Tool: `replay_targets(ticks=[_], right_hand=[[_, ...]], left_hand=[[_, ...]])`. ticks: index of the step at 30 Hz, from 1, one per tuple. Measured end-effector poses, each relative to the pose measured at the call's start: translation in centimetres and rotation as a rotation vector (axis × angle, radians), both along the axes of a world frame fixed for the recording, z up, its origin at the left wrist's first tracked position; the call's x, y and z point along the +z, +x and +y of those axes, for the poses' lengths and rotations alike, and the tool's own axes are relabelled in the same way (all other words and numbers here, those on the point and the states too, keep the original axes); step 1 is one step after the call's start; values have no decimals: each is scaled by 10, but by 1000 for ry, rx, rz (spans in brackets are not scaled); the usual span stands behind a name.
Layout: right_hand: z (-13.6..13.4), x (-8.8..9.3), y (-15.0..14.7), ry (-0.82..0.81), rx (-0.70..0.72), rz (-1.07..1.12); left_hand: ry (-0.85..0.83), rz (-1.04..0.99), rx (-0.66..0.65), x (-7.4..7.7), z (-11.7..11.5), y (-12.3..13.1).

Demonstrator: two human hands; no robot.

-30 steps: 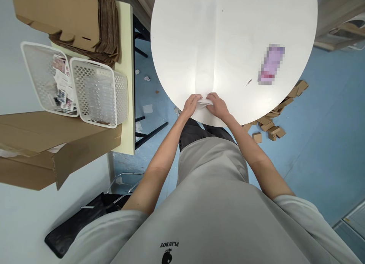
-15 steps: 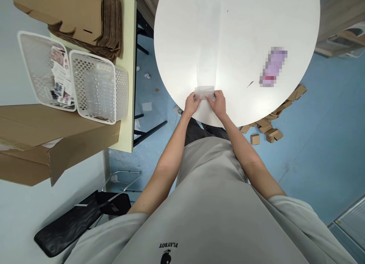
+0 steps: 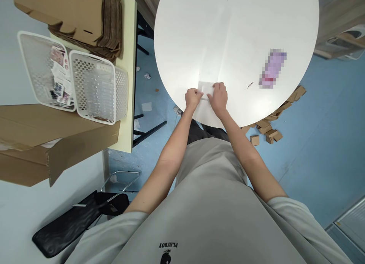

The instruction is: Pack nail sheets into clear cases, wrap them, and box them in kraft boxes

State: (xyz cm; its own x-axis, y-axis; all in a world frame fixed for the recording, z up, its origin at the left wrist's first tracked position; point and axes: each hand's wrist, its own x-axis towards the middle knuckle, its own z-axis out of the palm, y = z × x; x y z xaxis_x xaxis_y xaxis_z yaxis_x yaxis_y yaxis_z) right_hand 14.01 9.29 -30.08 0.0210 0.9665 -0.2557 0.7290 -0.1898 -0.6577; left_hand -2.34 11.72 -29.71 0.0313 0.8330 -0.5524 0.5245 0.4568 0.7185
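A long strip of translucent plastic film (image 3: pixel 216 47) lies along the white round table (image 3: pixel 179 35), and its near end is doubled over into a small flat flap (image 3: pixel 205 89). At the flap's left edge, my left hand (image 3: pixel 193 99) pinches the film between thumb and fingers. My right hand (image 3: pixel 219 98) grips the right side of the flap, its thumb on the near part and its fingers bent over the edge. What lies under the fingertips is hidden.
A pixelated purple item (image 3: pixel 273 69) lies on the table's right side. At left, a side table (image 3: pixel 128 66) bears white baskets (image 3: pixel 121 93), flattened cardboard (image 3: pixel 62 13) and an open carton (image 3: pixel 82 142). Small brown boxes (image 3: pixel 265 127) lie on the floor beyond the table's right edge.
The flap now lies flatter and its far edge sits a little farther away. My right hand has shifted slightly forward, and the film strip's far part has swung to the right.
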Motion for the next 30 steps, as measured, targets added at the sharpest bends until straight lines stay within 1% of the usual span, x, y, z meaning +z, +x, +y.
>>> replay_targets(ticks=[2,3,4,5,7,9,11,12,15,18,19,23,25,28,30], right_hand=[[-2,7,-6,25,107,-20],[-4,10,-8,27,146,-34],[-6,12,-9,24,173,-49],[-9,14,-9,20,193,-62],[-14,17,-7,18,234,-78],[-19,20,-3,24,275,-79],[-23,22,0,19,303,-78],[-25,23,1,10,314,-81],[-26,22,1,-13,339,-109],[-24,18,2,7,330,-94],[-23,17,2,14,322,-77],[-14,12,7,-6,314,-52],[-8,11,9,-21,330,-63],[-4,12,13,-10,364,-74],[-5,16,17,9,386,-70]], left_hand=[[45,146,52,10,-1,11],[114,192,56,15,-1,17],[195,203,32,20,-2,22],[271,188,-19,23,-2,25],[348,108,-193,26,-1,26],[331,26,-377,24,1,18],[304,-17,-474,20,3,5],[303,-20,-488,19,5,-2],[307,-15,-473,19,9,-18],[316,-32,-446,21,13,-21],[324,-43,-456,21,14,-20],[326,-62,-620,20,14,-13],[319,-49,-655,18,13,-12],[315,-43,-611,16,13,-14],[303,-47,-578,18,11,-17]])
